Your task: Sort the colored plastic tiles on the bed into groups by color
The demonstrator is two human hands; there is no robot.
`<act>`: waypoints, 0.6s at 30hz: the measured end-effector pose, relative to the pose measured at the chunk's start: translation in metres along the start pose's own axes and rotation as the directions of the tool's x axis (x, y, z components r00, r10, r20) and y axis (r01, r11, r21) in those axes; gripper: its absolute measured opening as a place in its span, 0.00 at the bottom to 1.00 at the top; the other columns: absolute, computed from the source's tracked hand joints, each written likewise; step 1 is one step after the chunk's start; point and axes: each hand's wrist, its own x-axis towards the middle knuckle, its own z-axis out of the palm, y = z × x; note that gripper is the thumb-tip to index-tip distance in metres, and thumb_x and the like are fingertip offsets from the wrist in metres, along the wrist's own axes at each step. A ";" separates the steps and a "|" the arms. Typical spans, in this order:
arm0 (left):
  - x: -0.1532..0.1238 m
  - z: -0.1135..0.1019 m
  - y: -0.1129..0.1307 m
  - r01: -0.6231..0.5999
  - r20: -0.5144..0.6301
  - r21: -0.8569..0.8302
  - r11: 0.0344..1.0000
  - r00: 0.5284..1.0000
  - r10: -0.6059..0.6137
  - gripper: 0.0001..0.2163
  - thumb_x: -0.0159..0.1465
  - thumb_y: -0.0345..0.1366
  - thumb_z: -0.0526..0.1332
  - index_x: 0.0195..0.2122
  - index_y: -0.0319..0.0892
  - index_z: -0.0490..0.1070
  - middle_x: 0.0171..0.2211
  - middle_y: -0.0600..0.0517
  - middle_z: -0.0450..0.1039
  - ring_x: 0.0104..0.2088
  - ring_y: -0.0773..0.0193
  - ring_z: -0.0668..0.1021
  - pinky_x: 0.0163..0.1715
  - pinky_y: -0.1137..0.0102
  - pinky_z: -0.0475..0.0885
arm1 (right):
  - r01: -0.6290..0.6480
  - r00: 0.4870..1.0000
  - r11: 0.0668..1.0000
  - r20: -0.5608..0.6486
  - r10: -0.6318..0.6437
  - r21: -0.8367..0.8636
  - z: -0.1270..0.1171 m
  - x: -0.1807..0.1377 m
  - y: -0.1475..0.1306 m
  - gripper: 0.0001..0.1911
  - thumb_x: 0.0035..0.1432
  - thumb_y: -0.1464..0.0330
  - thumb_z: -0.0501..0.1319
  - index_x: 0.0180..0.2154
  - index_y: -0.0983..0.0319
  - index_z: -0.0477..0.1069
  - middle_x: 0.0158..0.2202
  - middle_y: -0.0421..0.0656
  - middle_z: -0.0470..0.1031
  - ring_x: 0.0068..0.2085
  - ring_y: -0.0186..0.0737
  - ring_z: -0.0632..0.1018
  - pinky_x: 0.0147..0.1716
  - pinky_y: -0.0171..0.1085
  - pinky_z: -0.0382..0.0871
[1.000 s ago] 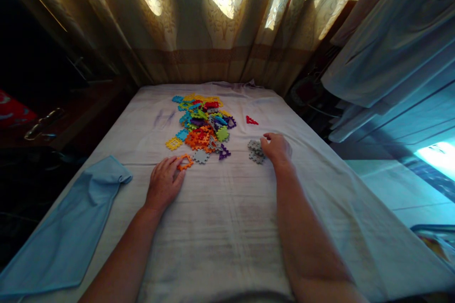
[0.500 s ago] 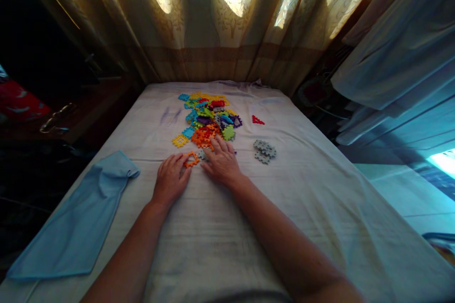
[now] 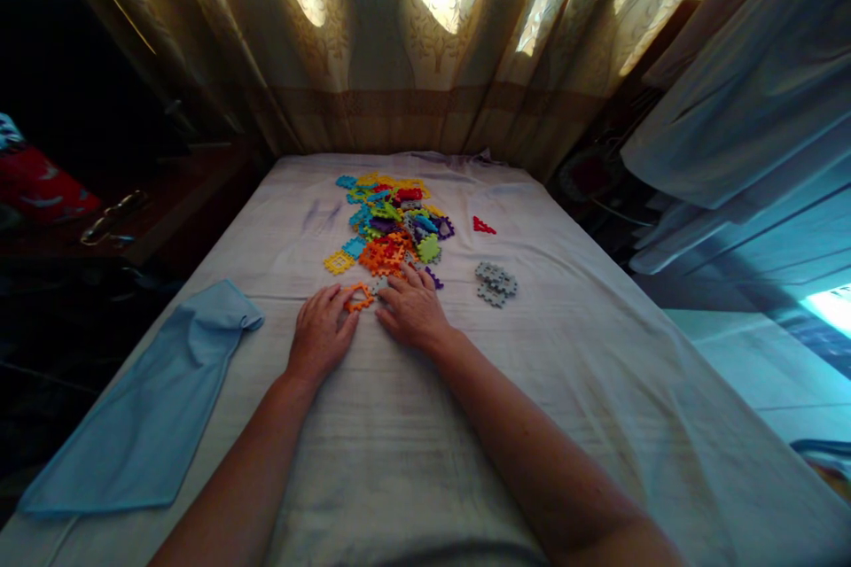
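Observation:
A heap of colourful foam puzzle pieces (image 3: 392, 226) lies in the middle of a white sheet (image 3: 412, 425). My left hand (image 3: 321, 332) rests flat on the sheet, fingers stretched, its tips touching an orange frame-shaped piece (image 3: 360, 296). My right hand (image 3: 412, 308) lies palm down just beside it, fingers spread over a grey piece (image 3: 380, 285) at the near edge of the heap. A small stack of grey pieces (image 3: 495, 283) sits apart to the right. Farther back lies a lone red triangle piece (image 3: 483, 226).
A light blue cloth (image 3: 146, 407) lies on the left part of the sheet. Patterned curtains (image 3: 399, 35) hang behind the far edge. Dark furniture (image 3: 146, 213) stands at the left, and pale blue fabric (image 3: 737, 89) hangs at the right.
My right hand left the grey stack on the right and moved left to the near edge of the heap, beside my left hand. The left hand stayed by the orange piece.

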 end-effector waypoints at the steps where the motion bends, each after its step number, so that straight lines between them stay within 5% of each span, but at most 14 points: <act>1: 0.000 0.000 0.000 -0.001 0.000 0.000 1.000 1.000 0.001 0.20 0.65 0.42 0.54 0.57 0.45 0.70 0.59 0.44 0.70 0.59 0.51 0.70 0.60 0.54 0.64 | -0.009 1.000 1.000 -0.001 0.009 0.008 0.000 0.000 0.001 0.16 0.63 0.60 0.58 0.48 0.58 0.75 0.57 0.47 0.71 0.67 0.54 0.57 0.64 0.55 0.46; 18: 0.000 0.001 -0.002 -0.026 -0.006 0.000 1.000 1.000 0.026 0.19 0.67 0.45 0.52 0.53 0.43 0.73 0.57 0.43 0.70 0.58 0.51 0.71 0.60 0.55 0.64 | -0.075 0.997 0.997 -0.034 0.076 0.022 0.000 0.000 -0.004 0.14 0.58 0.61 0.61 0.44 0.60 0.74 0.49 0.49 0.76 0.56 0.50 0.67 0.55 0.48 0.57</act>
